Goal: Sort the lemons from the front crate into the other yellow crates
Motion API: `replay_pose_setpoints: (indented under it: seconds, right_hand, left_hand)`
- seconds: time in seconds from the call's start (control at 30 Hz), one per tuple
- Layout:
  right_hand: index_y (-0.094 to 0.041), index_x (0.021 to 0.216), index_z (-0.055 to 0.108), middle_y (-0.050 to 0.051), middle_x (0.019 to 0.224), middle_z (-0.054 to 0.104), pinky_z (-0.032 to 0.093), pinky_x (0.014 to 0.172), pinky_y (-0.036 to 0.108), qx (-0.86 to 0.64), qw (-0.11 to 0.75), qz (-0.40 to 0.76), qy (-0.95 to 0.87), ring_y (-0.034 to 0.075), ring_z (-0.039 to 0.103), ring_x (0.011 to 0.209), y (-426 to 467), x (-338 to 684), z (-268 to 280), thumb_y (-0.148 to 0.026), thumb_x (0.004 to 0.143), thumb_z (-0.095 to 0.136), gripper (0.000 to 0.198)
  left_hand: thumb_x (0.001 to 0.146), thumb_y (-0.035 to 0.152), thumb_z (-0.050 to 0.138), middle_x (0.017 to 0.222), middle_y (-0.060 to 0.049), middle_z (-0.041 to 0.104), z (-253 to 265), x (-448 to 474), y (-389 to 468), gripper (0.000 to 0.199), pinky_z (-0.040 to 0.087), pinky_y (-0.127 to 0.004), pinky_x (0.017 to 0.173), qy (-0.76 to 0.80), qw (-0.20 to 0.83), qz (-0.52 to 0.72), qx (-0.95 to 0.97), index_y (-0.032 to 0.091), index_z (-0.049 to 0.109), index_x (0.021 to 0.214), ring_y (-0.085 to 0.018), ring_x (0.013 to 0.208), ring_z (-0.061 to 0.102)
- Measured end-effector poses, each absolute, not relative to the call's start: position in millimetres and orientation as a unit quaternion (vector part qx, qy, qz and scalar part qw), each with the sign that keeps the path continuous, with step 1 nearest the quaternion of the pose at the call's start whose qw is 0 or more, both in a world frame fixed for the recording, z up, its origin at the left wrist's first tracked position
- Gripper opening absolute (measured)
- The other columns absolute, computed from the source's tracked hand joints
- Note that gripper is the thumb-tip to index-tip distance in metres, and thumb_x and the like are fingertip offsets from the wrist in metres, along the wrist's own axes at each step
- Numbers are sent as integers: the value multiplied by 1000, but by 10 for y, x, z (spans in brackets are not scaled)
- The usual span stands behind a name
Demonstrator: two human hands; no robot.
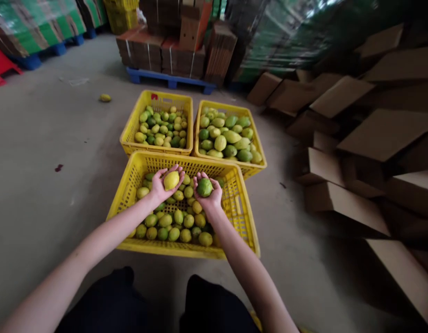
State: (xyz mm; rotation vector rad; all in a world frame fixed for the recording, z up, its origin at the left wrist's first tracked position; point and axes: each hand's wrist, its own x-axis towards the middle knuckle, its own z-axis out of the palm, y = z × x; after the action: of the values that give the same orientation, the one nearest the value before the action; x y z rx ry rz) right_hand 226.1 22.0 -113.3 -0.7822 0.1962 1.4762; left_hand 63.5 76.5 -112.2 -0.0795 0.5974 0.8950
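Palm up, my left hand (pixel 159 187) cups a yellow lemon (pixel 171 181). A dark green lemon (pixel 204 187) rests in the curled fingers of my right hand (pixel 214 199), also turned palm up. Both hands are above the near yellow crate (pixel 247 210), which holds many green and yellow lemons (pixel 165 220). Beyond it on the left, a second yellow crate (pixel 130 134) contains smaller mixed green and yellow lemons. Beside that, a third yellow crate (pixel 259 143) is filled with larger, longer green-yellow lemons. My forearms hide part of the near crate's contents.
A single lemon (pixel 105 98) lies on the floor at the left. Open cardboard boxes (pixel 349 92) are heaped along the right. Behind the crates, flattened cartons (pixel 141 48) are stacked on a blue pallet (pixel 172 79). My knees (pixel 214 305) are close to the near crate.
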Motion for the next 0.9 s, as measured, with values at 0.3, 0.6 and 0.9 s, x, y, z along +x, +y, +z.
replay_pose_setpoints:
  seconds: [0.3,0.6,0.9]
  right_hand:
    - [-21,86,64,0,78,73,55,57,20,-254,746,615,27,14,71,77,550,2122,-259,-21,81,58,7]
    - [-20,78,62,-1,72,71,59,67,26,-226,761,600,100,14,69,71,387,2010,-445,-20,81,55,8]
    - [-20,83,62,-1,75,71,57,67,23,-221,762,603,84,13,69,73,423,2001,-426,-20,79,55,7]
  left_hand:
    - [88,11,41,93,-7,77,-279,947,986,44,60,-28,83,186,828,527,-50,16,63,126,-16,87,74]
    - [92,18,37,111,-6,75,-763,990,549,38,54,-30,100,275,790,547,19,24,67,115,-17,112,68]
    - [90,17,40,108,-6,75,-582,1080,569,30,59,-31,92,309,785,535,33,24,66,105,-17,111,68]
